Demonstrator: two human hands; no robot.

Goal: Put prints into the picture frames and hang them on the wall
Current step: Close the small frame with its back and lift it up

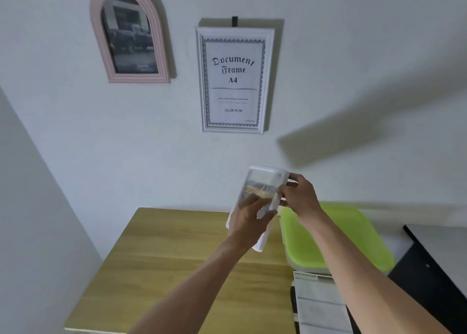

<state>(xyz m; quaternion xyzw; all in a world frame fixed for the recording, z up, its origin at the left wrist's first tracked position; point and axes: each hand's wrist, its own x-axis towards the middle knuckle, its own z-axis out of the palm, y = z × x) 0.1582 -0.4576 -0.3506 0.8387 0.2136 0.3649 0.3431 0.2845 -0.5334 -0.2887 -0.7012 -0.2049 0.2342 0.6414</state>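
- A pink arched frame hangs on the wall, left of a white document frame.
- Above the wooden desk, the left grip clasps a small white frame from below.
- The right grip pinches that frame's right edge.
- A green-lidded box sits at the right, papers just in front of it.

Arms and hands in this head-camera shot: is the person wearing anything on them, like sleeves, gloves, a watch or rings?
Nothing that shows. Both forearms are bare from the bottom edge of the picture up to the wrists, with no sleeve in view. The left hand and the right hand have no gloves, and no watch, strap or bracelet shows at either wrist. The picture is too blurred to rule out a thin ring.
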